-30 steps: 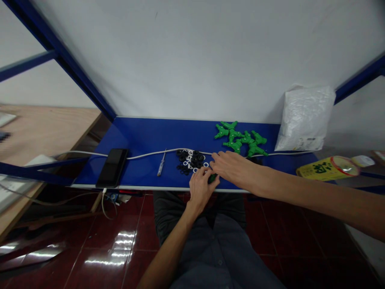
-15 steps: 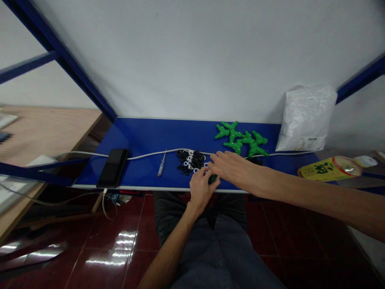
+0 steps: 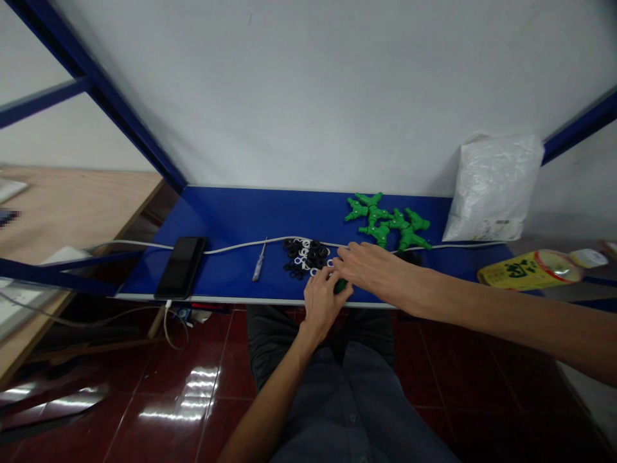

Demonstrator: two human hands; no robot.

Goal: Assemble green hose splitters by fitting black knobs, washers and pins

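Head view: small green piece (image 3: 340, 285) in my left hand (image 3: 321, 299), right hand (image 3: 369, 265) close against it

My left thumb and fingers are closed around the green piece near the front edge of the blue bench (image 3: 231, 212); most of it is hidden by my own grip. My right hand comes in from the other side, palm down, fingers bent, tips right beside the left ones. Whether those right fingers pinch anything I cannot tell, since the back of the hand covers them.

Just beyond my left knuckles lies a loose pile of black and white rings (image 3: 308, 256). To its left is a screwdriver (image 3: 258, 265), tip pointing away from me, and farther left a black phone (image 3: 181, 269). A white cable (image 3: 241, 245) runs across the bench and passes behind my right hand.

Past that hand, toward the wall, green branched fittings (image 3: 398, 221) sit in a cluster. Farther right are a plastic-wrapped package (image 3: 494, 190) and a bottle with a yellow label (image 3: 520, 271). A dark item (image 3: 409, 257) shows partly beyond my right wrist.
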